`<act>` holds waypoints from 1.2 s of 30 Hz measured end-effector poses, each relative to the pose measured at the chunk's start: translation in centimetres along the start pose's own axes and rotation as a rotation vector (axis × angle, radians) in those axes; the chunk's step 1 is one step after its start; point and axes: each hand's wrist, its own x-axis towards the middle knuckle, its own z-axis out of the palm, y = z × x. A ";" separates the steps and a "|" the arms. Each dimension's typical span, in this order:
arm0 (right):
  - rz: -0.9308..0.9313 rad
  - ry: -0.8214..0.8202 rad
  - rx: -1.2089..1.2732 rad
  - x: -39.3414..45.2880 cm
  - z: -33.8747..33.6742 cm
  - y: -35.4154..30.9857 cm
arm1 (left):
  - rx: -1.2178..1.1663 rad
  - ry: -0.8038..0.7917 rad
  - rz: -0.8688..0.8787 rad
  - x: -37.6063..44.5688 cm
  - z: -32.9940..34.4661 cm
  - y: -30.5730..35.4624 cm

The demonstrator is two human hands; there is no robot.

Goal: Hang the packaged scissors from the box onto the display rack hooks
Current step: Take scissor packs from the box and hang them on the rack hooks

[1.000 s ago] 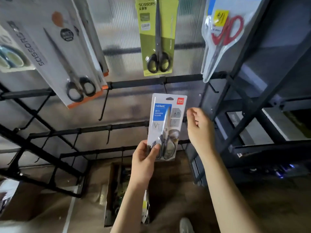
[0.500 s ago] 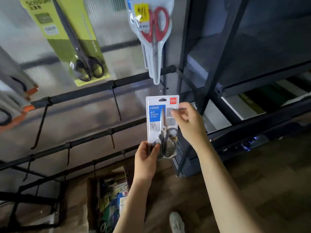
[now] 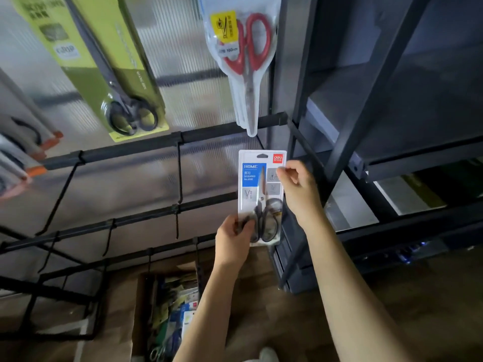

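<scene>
1. A green card pack of black-handled scissors (image 3: 115, 71) and a clear pouch of red-handled scissors (image 3: 245, 66) hang from the upper row, the pouch tip dangling just above the held pack
2. Black rack bars (image 3: 125, 150) carry thin bent hooks (image 3: 179, 173); a dark metal shelf frame (image 3: 347, 131) stands close on the right
3. The white blister pack of home scissors (image 3: 261, 197), flat and glossy with a blue label, is upright just under the top bar
4. The left hand (image 3: 232, 241) pinches its lower corner; the right hand (image 3: 300, 189) pinches its right edge
5. An open cardboard box (image 3: 170, 309) of mixed packs sits on the floor below
</scene>
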 end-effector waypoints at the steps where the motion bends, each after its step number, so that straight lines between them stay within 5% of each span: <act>1: 0.003 0.006 0.013 0.4 0.1 0.1 | 0.016 -0.002 0.005 0.3 0.3 0.2; 36: 0.109 0.068 -0.134 9.8 6.1 2.2 | 0.102 0.109 -0.180 0.6 -1.4 -1.2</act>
